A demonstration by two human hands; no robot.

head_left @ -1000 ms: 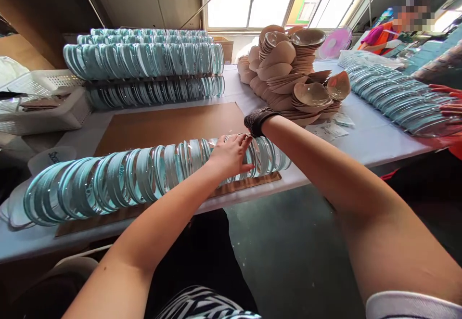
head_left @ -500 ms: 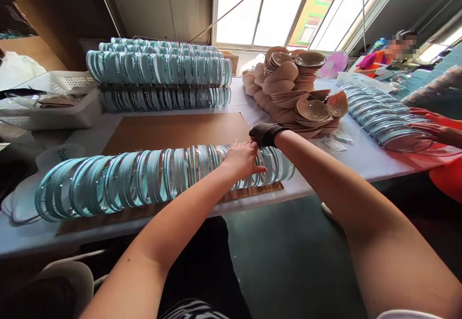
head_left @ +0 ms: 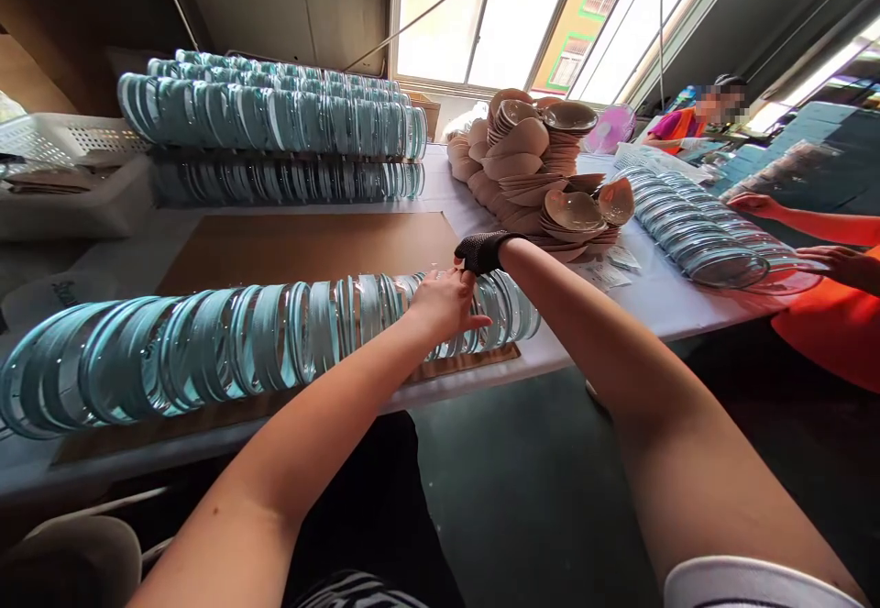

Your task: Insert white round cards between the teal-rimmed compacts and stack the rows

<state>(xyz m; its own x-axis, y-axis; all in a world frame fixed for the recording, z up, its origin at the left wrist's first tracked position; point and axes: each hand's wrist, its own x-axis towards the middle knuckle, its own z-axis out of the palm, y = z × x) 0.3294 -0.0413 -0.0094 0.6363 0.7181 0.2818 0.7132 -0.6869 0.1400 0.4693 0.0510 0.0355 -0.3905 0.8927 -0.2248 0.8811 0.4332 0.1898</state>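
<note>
Through the head camera I have the row of teal-banded clear rings (head_left: 265, 337) lying along the table's near edge, directly under the left hand (head_left: 444, 304), which is partly open, thumb spread; I can't tell whether it grips a ring. The gloved right hand (head_left: 481, 252) meets its fingertips over the row's right part; its fingers are hidden, so I can't tell its grip. Beneath lies a cardboard sheet (head_left: 302, 241) on the white table (head_left: 646, 310), below a window (head_left: 446, 21). Toward the back edge I see stacked rows (head_left: 275, 117) and brown cups (head_left: 515, 154). A co-worker's hands (head_left: 756, 204) work at the right edge. At the left edge, a white basket (head_left: 114, 200) holds brown pieces (head_left: 51, 179).
</note>
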